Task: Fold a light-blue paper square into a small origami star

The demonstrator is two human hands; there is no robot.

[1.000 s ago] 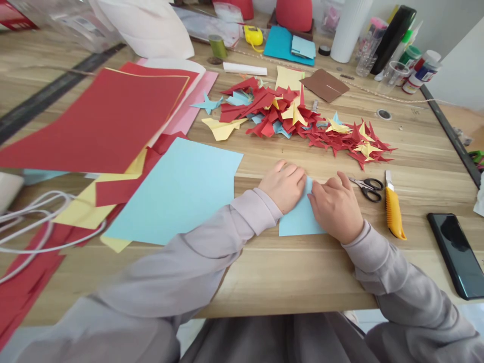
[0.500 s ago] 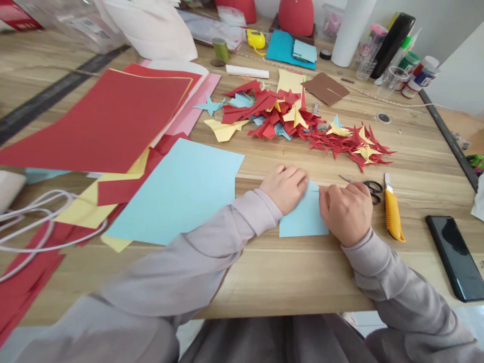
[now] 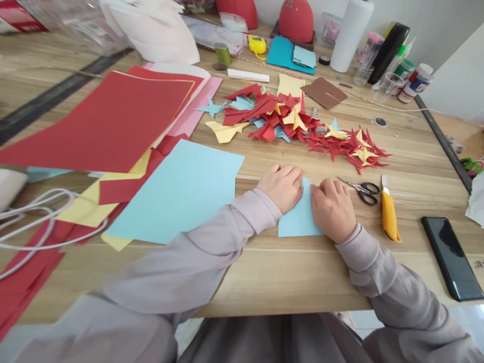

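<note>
A small sheet of light blue paper (image 3: 297, 222) lies on the table before me, partly covered by both hands. My left hand (image 3: 282, 187) rests on its upper left part, fingers bent and pressed together. On the paper's right side, my right hand (image 3: 333, 209) is closed, thumb and fingers together at the edge; the fingertips are partly hidden. Black-handled scissors (image 3: 367, 192) lie just right of that hand, beside a yellow utility knife (image 3: 389, 214). A larger light blue sheet (image 3: 181, 191) lies to the left.
Folded red, yellow and blue paper pieces (image 3: 280, 113) form a pile beyond my hands. Large red sheets (image 3: 102, 121) and a white cable (image 3: 45, 201) occupy the left. A phone (image 3: 451, 257) lies at right. Bottles (image 3: 418, 83) and a yellow tape measure (image 3: 257, 44) stand behind.
My right hand has moved a little left along the paper, closer to my left hand, uncovering more of the scissors. My left hand stays nearly in place.
</note>
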